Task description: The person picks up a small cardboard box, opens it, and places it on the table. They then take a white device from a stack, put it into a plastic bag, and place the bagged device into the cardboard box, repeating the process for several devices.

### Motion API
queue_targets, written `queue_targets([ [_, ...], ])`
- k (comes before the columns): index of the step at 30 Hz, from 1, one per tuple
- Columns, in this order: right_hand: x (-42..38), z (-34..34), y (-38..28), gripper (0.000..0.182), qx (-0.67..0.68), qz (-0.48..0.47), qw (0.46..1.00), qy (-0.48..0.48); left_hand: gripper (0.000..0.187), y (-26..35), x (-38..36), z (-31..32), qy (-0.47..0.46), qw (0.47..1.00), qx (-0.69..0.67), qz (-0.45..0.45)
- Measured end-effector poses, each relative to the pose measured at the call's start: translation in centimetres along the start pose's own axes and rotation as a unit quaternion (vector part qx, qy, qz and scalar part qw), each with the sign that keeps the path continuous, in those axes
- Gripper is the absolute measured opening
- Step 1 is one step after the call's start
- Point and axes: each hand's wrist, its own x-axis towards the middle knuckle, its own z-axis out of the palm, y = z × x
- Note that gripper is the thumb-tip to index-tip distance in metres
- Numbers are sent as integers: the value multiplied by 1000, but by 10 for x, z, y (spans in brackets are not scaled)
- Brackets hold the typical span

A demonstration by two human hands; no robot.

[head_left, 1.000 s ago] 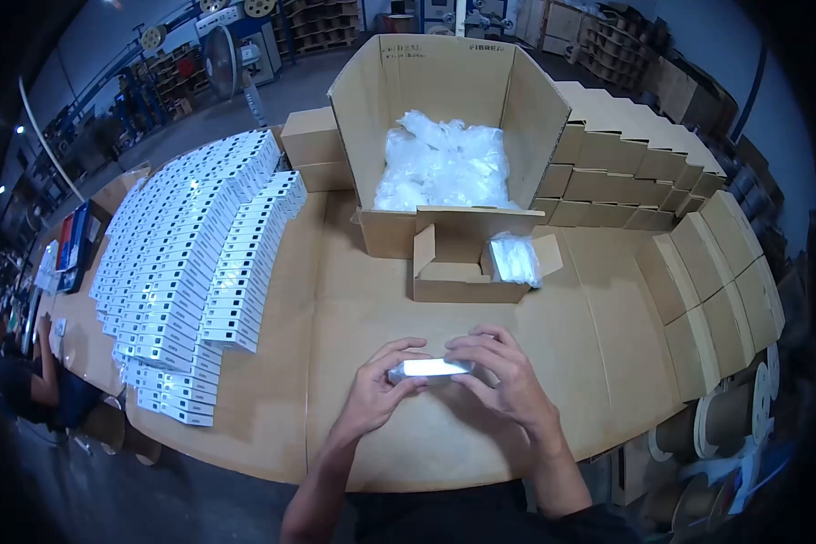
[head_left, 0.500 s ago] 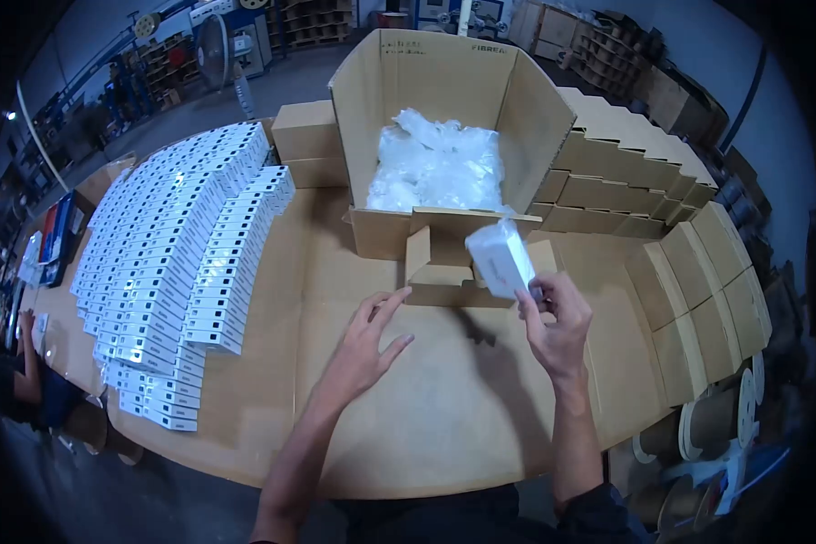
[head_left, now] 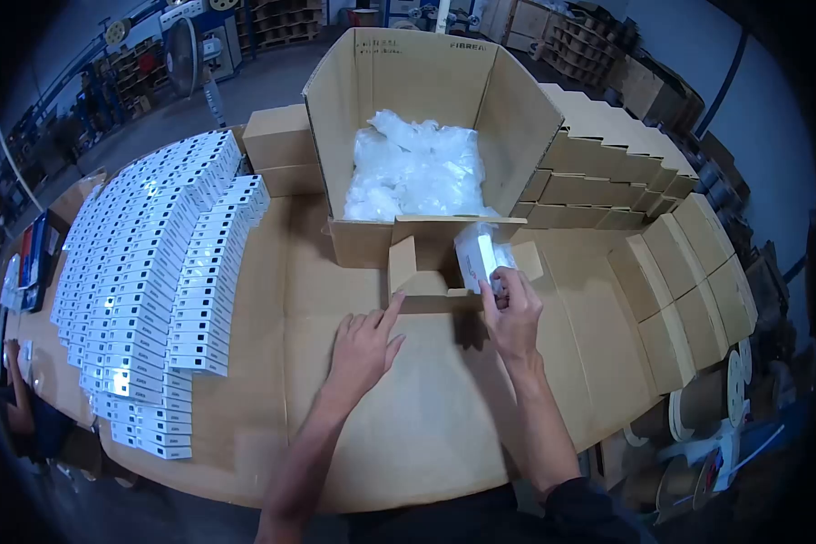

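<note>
A small open cardboard box (head_left: 423,301) stands on the table in front of a large carton, its flaps folded out. My right hand (head_left: 515,317) pinches a white packet in clear plastic wrap (head_left: 476,261) by its lower right edge. The packet is tilted and overlaps the right part of the small box's opening. My left hand (head_left: 368,352) is open, its index fingertip right at the front left corner of the small box. Little of the small box's inside shows.
The large carton (head_left: 426,77) holds many clear plastic-wrapped pieces (head_left: 414,172). Rows of white boxes (head_left: 145,272) are stacked at left. Folded cardboard boxes (head_left: 607,154) stand behind right, more brown boxes (head_left: 689,263) at the right edge. Another person's arm (head_left: 16,390) shows far left.
My right hand has brought the wrapped packet left and down to the small box's opening. My left hand stays by the box's front left corner. The whole view has shifted slightly.
</note>
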Motion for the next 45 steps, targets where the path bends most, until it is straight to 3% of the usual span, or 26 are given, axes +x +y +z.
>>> queue_targets([
  [3,1,14,12,18,-43,-28,999,11,82,2,-1,3,4,1000,5,-9],
  [12,5,32,17,7,-110,22,992,-65,86,-3,-1,4,-2,999,33,-6],
  [21,-7,12,-5,24,-183,52,972,-135,88,5,-8,-1,36,999,-13,-10],
  [23,-17,21,-9,35,-201,21,977,-66,84,8,-23,-21,35,998,-24,-35],
  [26,-20,31,-53,42,-61,-8,994,-88,74,1,-55,-46,75,991,-50,-98],
  [32,-47,106,-131,47,110,-166,937,-286,42,-42,-132,-100,177,970,3,-168],
  [34,-60,130,-153,49,135,-218,907,-334,39,-57,-157,-110,208,957,40,-200],
  [40,-75,198,-206,59,137,-341,850,-377,56,-94,-190,-128,224,931,111,-267],
  [45,-76,225,-227,60,114,-357,845,-381,54,-105,-199,-127,210,927,134,-282],
])
